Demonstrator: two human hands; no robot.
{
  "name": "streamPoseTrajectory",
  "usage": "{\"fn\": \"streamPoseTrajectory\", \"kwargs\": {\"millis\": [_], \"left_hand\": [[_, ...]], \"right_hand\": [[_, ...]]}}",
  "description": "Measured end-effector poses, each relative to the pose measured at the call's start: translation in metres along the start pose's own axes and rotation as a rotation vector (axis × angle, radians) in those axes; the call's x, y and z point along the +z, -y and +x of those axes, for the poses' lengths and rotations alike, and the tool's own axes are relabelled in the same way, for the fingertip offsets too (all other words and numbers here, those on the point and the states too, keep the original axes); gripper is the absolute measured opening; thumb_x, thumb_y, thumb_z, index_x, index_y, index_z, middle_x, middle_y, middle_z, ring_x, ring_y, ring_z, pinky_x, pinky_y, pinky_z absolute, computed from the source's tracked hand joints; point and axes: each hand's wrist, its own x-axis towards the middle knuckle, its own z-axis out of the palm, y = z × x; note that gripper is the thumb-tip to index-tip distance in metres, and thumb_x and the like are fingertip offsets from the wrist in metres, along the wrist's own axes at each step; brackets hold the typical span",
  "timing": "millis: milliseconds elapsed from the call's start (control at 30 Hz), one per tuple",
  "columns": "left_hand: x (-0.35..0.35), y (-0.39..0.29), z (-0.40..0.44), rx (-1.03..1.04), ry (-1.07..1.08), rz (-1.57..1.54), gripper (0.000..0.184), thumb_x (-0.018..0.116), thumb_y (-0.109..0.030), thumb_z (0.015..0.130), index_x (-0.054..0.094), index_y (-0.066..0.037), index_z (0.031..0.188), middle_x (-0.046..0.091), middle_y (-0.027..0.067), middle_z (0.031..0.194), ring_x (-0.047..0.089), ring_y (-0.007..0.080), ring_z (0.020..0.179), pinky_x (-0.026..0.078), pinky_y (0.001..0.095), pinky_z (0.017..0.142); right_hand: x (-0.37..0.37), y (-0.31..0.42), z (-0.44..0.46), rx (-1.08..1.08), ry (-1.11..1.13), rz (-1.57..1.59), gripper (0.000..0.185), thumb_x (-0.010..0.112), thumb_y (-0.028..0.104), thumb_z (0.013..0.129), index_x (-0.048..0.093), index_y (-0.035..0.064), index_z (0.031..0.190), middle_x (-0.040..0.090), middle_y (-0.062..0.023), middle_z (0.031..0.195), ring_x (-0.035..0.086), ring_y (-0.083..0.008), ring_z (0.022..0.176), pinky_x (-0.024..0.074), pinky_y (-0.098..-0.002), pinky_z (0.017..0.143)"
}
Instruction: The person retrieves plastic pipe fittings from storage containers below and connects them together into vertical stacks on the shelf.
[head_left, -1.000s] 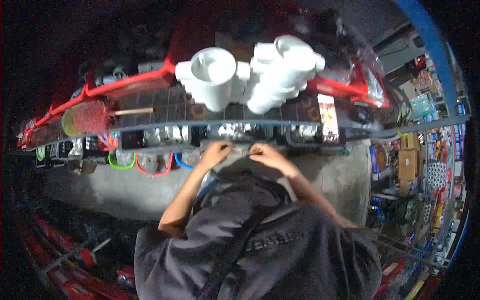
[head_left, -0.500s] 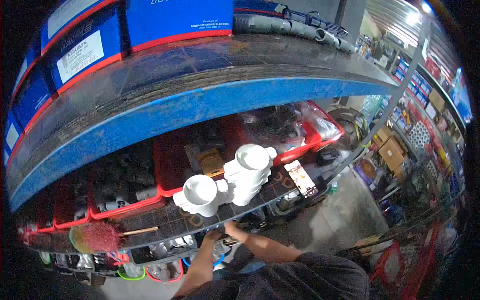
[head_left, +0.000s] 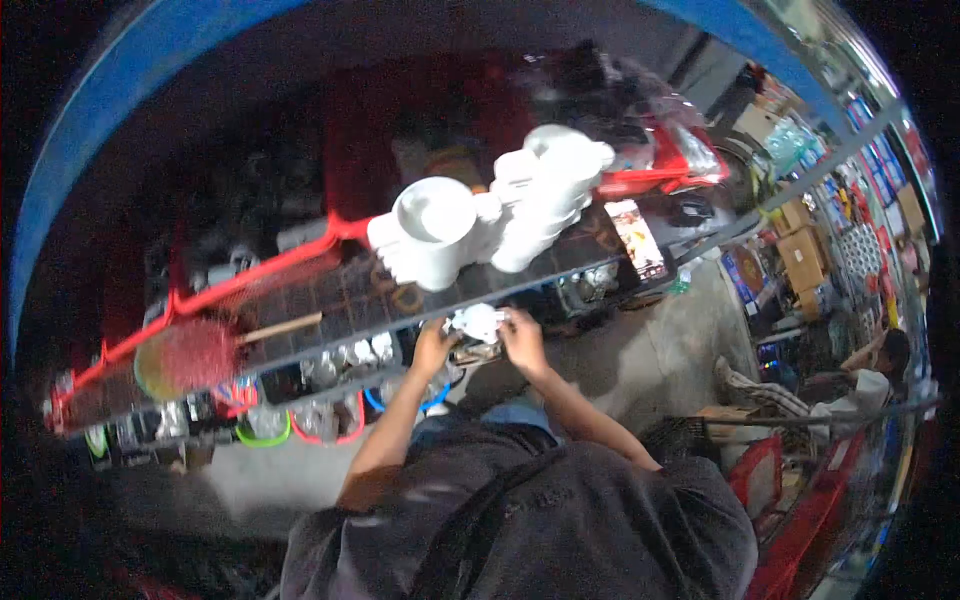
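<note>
Just in front of the shelf's front edge, both my hands are around a small, bright white object, too blurred to name. My left hand has its fingers curled at the object's left side. On the other side, my right hand grips it with bent fingers. Above them on the shelf stand two stacks of white plastic pipe fittings: a shorter stack and a taller, leaning stack to its right.
A smartphone with a lit screen lies right of the stacks. On the shelf's left are a reddish brush with a wooden handle and red crates of dark fittings. Baskets hang below. Another person is at far right.
The view has tipped down. My hands, earlier under the shelf edge, are now raised in front of it, apart, with the white object between them. The white stacks stay on the shelf.
</note>
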Motion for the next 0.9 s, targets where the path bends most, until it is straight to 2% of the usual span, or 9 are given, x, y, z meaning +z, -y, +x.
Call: {"fn": "streamPoseTrajectory", "kwargs": {"millis": [67, 133, 200, 300, 467, 600, 700, 767, 900], "left_hand": [[-0.015, -0.027, -0.014, 0.000, -0.005, -0.170, 0.042, 0.063, -0.012, 0.070, 0.050, -0.001, 0.108, 0.054, 0.0186, 0.103, 0.052, 0.0303, 0.095, 0.041, 0.0335, 0.080], [-0.028, -0.053, -0.030, 0.021, 0.003, -0.206, 0.041, 0.062, -0.009, 0.070, 0.050, -0.003, 0.109, 0.054, 0.0181, 0.103, 0.052, 0.0296, 0.096, 0.040, 0.0331, 0.081], [-0.043, -0.075, -0.038, 0.165, -0.075, -0.158, 0.040, 0.062, -0.015, 0.072, 0.051, -0.007, 0.110, 0.053, 0.0173, 0.099, 0.053, 0.0323, 0.088, 0.042, 0.0349, 0.075], [-0.075, -0.115, -0.054, 0.280, -0.184, -0.046, 0.039, 0.064, -0.010, 0.067, 0.054, -0.008, 0.105, 0.051, 0.0127, 0.100, 0.051, 0.0294, 0.090, 0.042, 0.0345, 0.075], [-0.134, -0.177, -0.072, 0.454, -0.262, 0.029, 0.039, 0.067, -0.012, 0.063, 0.056, -0.004, 0.099, 0.056, 0.0114, 0.094, 0.052, 0.0283, 0.088, 0.042, 0.0364, 0.074], [-0.181, -0.214, -0.056, 0.604, -0.427, 0.115, 0.037, 0.067, -0.012, 0.063, 0.055, -0.001, 0.097, 0.057, 0.0126, 0.088, 0.053, 0.0287, 0.082, 0.040, 0.0369, 0.073], [-0.211, -0.242, -0.037, 0.694, -0.521, 0.155, 0.035, 0.066, -0.010, 0.063, 0.055, 0.001, 0.094, 0.056, 0.0128, 0.087, 0.052, 0.0282, 0.079, 0.040, 0.0349, 0.071], [-0.224, -0.255, -0.027, 0.673, -0.556, 0.173, 0.034, 0.066, -0.011, 0.064, 0.055, 0.000, 0.095, 0.056, 0.0123, 0.087, 0.052, 0.0271, 0.078, 0.040, 0.0331, 0.070], [-0.237, -0.265, -0.012, 0.713, -0.634, 0.138, 0.034, 0.066, -0.011, 0.065, 0.056, 0.000, 0.095, 0.057, 0.0125, 0.087, 0.053, 0.0254, 0.079, 0.041, 0.0314, 0.070]], "right_hand": [[-0.019, 0.023, -0.007, 0.021, -0.004, 0.069, 0.022, 0.057, 0.001, 0.074, 0.055, -0.0013, 0.096, 0.056, -0.0120, 0.085, 0.057, -0.0203, 0.073, 0.0446, -0.0270, 0.065], [-0.032, 0.035, -0.010, 0.079, 0.049, 0.159, 0.022, 0.056, 0.010, 0.075, 0.054, 0.0004, 0.095, 0.056, -0.0151, 0.083, 0.054, -0.0289, 0.072, 0.0435, -0.0321, 0.064], [-0.046, 0.048, -0.010, 0.084, 0.074, 0.237, 0.022, 0.058, 0.007, 0.075, 0.054, -0.0004, 0.095, 0.058, -0.0125, 0.085, 0.057, -0.0194, 0.074, 0.0445, -0.0282, 0.062], [-0.080, 0.090, -0.001, 0.342, 0.165, 0.671, 0.021, 0.052, 0.005, 0.081, 0.053, -0.0025, 0.101, 0.057, -0.0087, 0.089, 0.056, -0.0118, 0.078, 0.0496, -0.0253, 0.065], [-0.133, 0.164, 0.024, 0.362, 0.380, 0.691, 0.021, 0.051, 0.008, 0.082, 0.051, -0.0037, 0.100, 0.056, -0.0092, 0.089, 0.055, -0.0129, 0.079, 0.0512, -0.0267, 0.067], [-0.161, 0.211, 0.053, 0.046, 0.502, 0.599, 0.029, 0.057, 0.004, 0.077, 0.051, 0.0000, 0.104, 0.057, -0.0099, 0.094, 0.056, -0.0128, 0.082, 0.0462, -0.0234, 0.072], [-0.176, 0.234, 0.082, -0.543, 0.320, 0.082, 0.045, 0.067, 0.015, 0.067, 0.050, 0.0054, 0.107, 0.055, -0.0130, 0.100, 0.053, -0.0268, 0.092, 0.0408, -0.0326, 0.078], [-0.183, 0.260, 0.099, -0.684, 0.231, -0.213, 0.036, 0.066, 0.014, 0.068, 0.054, 0.0047, 0.100, 0.056, -0.0113, 0.098, 0.053, -0.0235, 0.091, 0.0413, -0.0316, 0.078], [-0.189, 0.275, 0.121, -0.837, 0.162, -0.204, 0.030, 0.064, 0.009, 0.065, 0.058, 0.0016, 0.094, 0.057, -0.0110, 0.091, 0.053, -0.0241, 0.086, 0.0411, -0.0310, 0.075]]}}
